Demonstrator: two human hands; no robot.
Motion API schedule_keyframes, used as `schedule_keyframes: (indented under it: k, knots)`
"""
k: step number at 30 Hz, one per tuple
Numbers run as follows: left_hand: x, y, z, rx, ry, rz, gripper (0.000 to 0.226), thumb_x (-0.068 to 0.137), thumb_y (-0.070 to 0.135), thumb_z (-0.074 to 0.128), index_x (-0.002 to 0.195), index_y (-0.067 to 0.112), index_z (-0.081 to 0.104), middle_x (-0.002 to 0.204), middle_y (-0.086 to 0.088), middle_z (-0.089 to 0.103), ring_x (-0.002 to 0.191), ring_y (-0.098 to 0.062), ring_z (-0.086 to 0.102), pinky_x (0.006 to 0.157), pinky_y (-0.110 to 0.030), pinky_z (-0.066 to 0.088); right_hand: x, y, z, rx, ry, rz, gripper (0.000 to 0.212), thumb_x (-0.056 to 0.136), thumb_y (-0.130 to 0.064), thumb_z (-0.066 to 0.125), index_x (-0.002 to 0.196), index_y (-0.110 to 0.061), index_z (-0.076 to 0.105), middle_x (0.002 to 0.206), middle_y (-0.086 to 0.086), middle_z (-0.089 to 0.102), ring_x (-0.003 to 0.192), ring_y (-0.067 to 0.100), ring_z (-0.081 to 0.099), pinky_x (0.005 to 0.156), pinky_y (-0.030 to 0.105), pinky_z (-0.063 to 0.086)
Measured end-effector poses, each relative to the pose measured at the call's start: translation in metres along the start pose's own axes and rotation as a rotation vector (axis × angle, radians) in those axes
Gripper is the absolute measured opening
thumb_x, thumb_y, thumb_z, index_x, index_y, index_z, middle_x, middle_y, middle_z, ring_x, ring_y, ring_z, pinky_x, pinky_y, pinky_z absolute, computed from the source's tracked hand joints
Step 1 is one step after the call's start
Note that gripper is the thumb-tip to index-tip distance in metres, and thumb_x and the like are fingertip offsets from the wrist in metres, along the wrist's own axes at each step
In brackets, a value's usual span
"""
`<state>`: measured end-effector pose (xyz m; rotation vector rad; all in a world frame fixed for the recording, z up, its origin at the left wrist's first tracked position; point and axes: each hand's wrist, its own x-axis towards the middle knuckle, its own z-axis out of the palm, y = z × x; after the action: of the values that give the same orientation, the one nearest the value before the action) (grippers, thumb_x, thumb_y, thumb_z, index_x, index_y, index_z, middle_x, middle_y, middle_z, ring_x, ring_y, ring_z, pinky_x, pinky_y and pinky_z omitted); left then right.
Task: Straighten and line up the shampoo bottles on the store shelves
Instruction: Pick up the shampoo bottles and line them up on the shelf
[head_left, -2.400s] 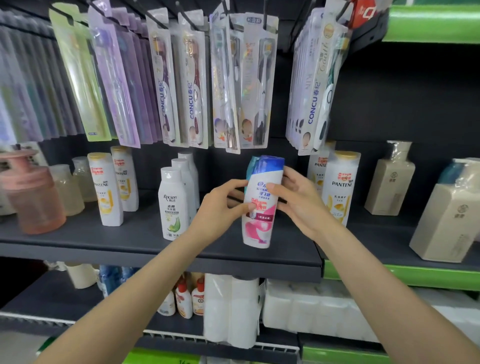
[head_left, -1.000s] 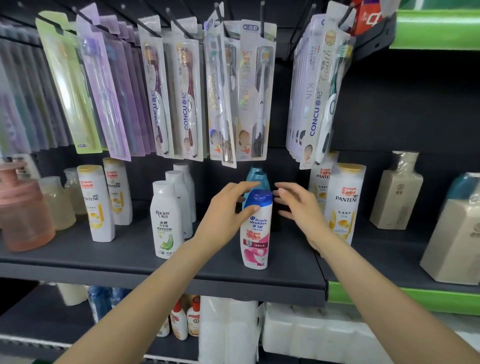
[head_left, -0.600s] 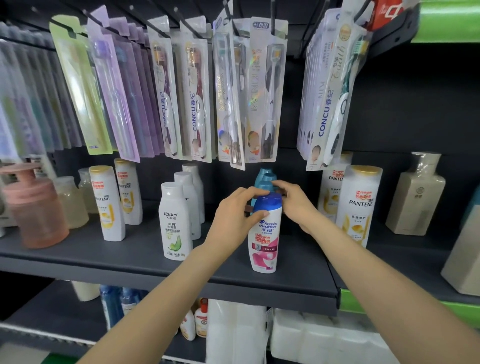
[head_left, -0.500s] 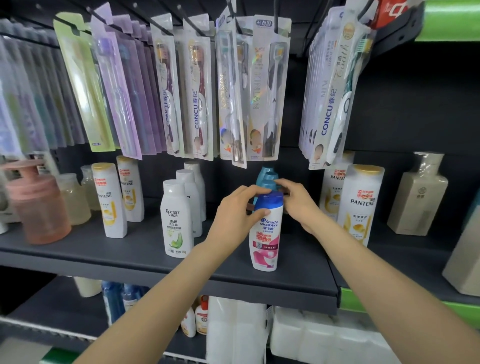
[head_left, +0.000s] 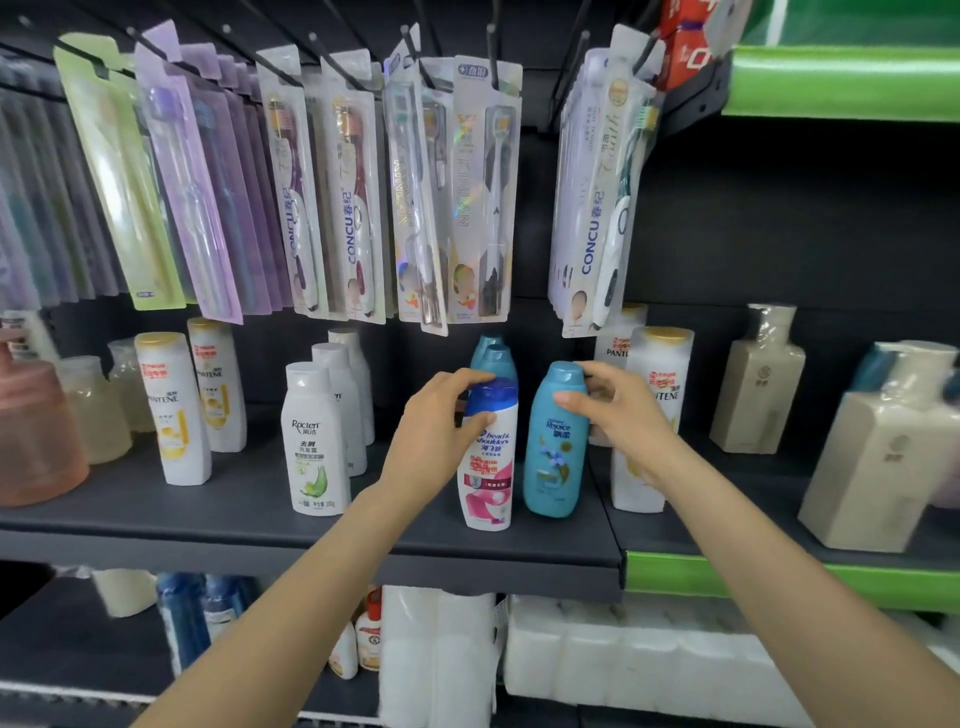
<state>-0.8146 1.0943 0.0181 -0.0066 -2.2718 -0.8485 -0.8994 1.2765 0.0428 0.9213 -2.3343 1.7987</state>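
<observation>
A white and pink Head & Shoulders bottle (head_left: 488, 467) with a blue cap stands upright near the front of the dark shelf (head_left: 363, 551). My left hand (head_left: 441, 431) grips it near the cap. Just to its right stands a teal Rejoice bottle (head_left: 555, 447), held by my right hand (head_left: 618, 415) around its upper part. Two more teal bottles (head_left: 493, 356) stand in a row behind the Head & Shoulders bottle. White Rocien bottles (head_left: 314, 441) stand in a row to the left, and white Pantene bottles (head_left: 654, 405) to the right.
More Pantene bottles (head_left: 174, 410) and a pink pump bottle (head_left: 31, 426) stand at the left. Beige wrapped bottles (head_left: 878, 462) stand on the right shelf. Packs of toothbrushes (head_left: 358, 208) hang low over the bottles. Paper rolls (head_left: 597, 660) fill the shelf below.
My right hand has brought a teal Rejoice bottle forward from behind and holds it beside the Head & Shoulders bottle. My left hand stays on the Head & Shoulders bottle.
</observation>
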Motion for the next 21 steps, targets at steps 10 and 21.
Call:
schedule_keyframes:
  k: [10,21]
  knots:
    - [-0.018,0.046,0.007,-0.093,-0.01,0.159,0.045,0.082,0.028,0.069,0.124,0.023,0.054,0.108,0.015,0.05,0.095,0.0,0.05,0.085,-0.004,0.038,-0.034,-0.024,-0.023,0.177,0.084,0.046,0.024,0.09,-0.019,0.062,0.113,-0.013,0.063,0.099,0.003,0.063,0.088,0.012,0.065,0.062,0.024,0.059]
    - [-0.034,0.035,-0.012,-0.107,-0.276,-0.066,0.047,0.074,0.038,0.074,0.116,0.027,0.056,0.103,0.003,0.066,0.085,-0.007,0.064,0.072,-0.019,0.055,-0.045,-0.022,-0.016,0.672,0.104,0.213,0.018,0.094,-0.021,0.055,0.106,-0.009,0.063,0.104,0.009,0.068,0.1,0.024,0.067,0.081,0.045,0.057]
